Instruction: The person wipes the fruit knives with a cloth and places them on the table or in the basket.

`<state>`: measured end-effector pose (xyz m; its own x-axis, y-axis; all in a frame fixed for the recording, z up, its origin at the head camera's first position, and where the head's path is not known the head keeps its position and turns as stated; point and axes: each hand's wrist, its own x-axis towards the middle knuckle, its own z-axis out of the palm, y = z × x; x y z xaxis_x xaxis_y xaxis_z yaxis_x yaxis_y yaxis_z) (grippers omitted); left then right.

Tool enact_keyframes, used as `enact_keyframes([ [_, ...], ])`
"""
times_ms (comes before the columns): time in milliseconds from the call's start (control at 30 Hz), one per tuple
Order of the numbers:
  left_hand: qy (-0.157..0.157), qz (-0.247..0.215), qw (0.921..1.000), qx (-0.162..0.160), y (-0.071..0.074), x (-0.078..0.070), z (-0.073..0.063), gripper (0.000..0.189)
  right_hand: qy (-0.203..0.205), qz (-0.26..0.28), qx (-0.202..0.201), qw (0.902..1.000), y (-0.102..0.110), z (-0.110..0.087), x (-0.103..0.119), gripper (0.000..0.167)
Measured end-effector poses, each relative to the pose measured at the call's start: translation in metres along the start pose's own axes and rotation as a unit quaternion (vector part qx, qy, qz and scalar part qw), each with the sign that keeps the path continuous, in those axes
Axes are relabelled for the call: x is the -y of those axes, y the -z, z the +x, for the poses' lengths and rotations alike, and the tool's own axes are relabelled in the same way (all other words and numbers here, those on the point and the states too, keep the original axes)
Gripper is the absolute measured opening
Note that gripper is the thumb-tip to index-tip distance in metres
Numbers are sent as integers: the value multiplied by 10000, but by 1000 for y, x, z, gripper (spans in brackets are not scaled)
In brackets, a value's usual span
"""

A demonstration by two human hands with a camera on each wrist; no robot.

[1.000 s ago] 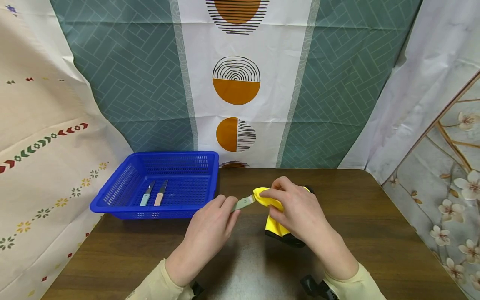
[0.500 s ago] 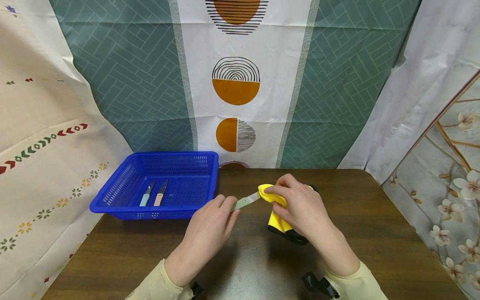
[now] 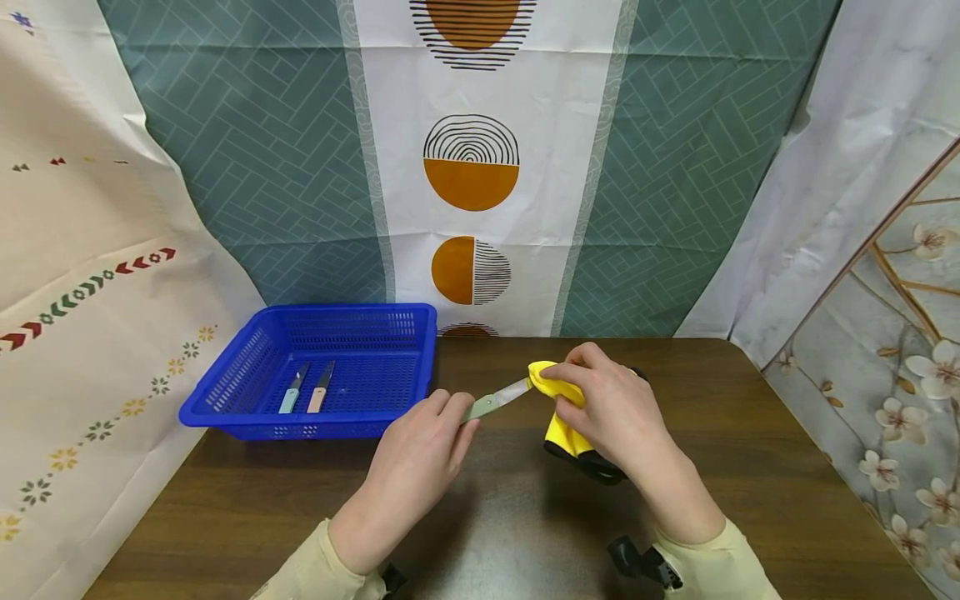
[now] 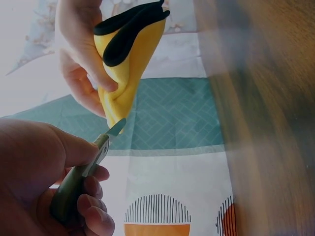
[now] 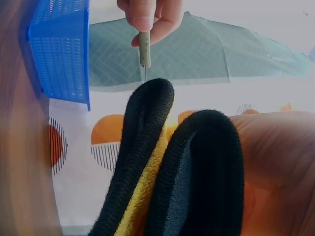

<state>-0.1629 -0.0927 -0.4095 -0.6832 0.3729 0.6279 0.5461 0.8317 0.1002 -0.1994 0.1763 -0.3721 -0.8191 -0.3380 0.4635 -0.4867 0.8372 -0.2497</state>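
My left hand (image 3: 423, 446) grips the green handle of a small knife (image 3: 483, 407), its blade pointing up and to the right. Thumb and fingers wrap that handle in the left wrist view, where the knife (image 4: 74, 189) shows from below. My right hand (image 3: 615, 408) pinches a folded yellow cloth (image 3: 566, 433) with black edging, and a fold of it covers the blade's tip. Most of the blade shows bare between the handle and the cloth. In the right wrist view the cloth's black edges (image 5: 147, 113) stand in front of the knife.
A blue plastic basket (image 3: 307, 429) stands at the back left of the brown wooden table (image 3: 495, 542). Inside it lie a knife with a light blue handle (image 3: 288, 400) and one with a pink handle (image 3: 317, 399). Patterned cloth hangs behind and at both sides.
My right hand has moved right and slightly up with the cloth, toward the blade's tip, baring more of the blade. The left hand and knife have stayed nearly still.
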Motion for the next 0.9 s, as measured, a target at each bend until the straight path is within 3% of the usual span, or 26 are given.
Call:
enact_keyframes([
  [900,60,150,9998,-74,1,-3,3,19,-411,75,22,9991,8,5,-11,38],
])
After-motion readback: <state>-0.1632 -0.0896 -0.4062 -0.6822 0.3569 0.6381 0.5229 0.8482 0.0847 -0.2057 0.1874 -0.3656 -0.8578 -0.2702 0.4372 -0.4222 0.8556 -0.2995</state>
